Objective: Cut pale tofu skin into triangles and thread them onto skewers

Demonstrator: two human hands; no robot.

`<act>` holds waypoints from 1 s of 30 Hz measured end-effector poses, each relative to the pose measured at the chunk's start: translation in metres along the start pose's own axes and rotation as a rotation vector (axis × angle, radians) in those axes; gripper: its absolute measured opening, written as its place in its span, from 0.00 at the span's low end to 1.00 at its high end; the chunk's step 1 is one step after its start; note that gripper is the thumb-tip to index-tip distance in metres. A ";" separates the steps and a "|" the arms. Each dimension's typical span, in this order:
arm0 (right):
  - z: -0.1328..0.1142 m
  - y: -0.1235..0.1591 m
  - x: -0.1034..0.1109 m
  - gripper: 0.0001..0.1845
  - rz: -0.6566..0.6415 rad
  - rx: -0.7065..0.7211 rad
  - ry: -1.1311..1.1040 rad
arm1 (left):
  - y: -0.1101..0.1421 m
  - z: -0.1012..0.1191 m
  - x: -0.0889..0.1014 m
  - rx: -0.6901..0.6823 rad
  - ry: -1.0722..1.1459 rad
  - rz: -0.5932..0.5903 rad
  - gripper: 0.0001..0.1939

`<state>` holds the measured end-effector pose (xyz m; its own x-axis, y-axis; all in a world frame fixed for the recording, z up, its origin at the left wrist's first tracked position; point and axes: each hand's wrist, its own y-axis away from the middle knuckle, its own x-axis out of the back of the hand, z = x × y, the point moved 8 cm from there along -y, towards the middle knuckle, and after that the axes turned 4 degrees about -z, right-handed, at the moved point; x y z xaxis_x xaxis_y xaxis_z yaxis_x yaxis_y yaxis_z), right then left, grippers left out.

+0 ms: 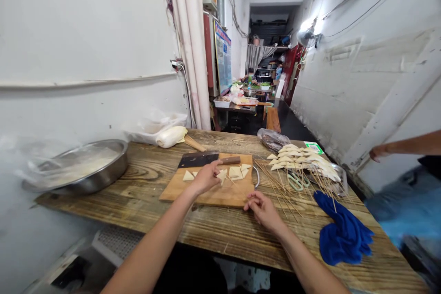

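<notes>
My left hand (206,177) reaches over the wooden cutting board (210,194) and pinches a pale triangular tofu piece (222,175). More triangles (238,171) lie on the board beside a cleaver (203,160). My right hand (262,209) rests at the board's near right corner, fingers curled round a thin bamboo skewer that I can barely make out. Loose skewers (275,183) fan out to its right.
A tray (342,175) holds several skewered triangles (303,158) at the right, with green scissors (294,181) and a blue cloth (341,232) nearby. A steel basin (82,167) covered in film stands left. Another person's arm (406,145) reaches in from the right.
</notes>
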<state>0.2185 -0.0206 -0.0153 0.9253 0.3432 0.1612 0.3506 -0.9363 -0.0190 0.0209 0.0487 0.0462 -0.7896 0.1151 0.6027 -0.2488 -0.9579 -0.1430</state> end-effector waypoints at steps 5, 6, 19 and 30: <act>-0.002 -0.001 0.000 0.14 0.028 0.016 -0.011 | 0.004 -0.027 -0.017 0.186 0.741 0.093 0.09; -0.003 0.000 0.001 0.14 0.034 0.020 -0.014 | 0.006 -0.033 -0.026 0.225 0.934 0.103 0.08; -0.015 0.009 -0.004 0.19 0.147 0.274 0.459 | 0.018 -0.051 -0.063 0.199 1.552 0.165 0.06; -0.010 0.007 -0.011 0.18 0.109 0.248 0.546 | 0.017 -0.057 -0.064 0.356 1.536 0.281 0.02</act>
<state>0.2094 -0.0321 -0.0072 0.7731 0.0973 0.6268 0.3420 -0.8961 -0.2828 0.0353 0.0405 -0.0392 -0.6295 -0.1350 -0.7652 -0.0410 -0.9777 0.2062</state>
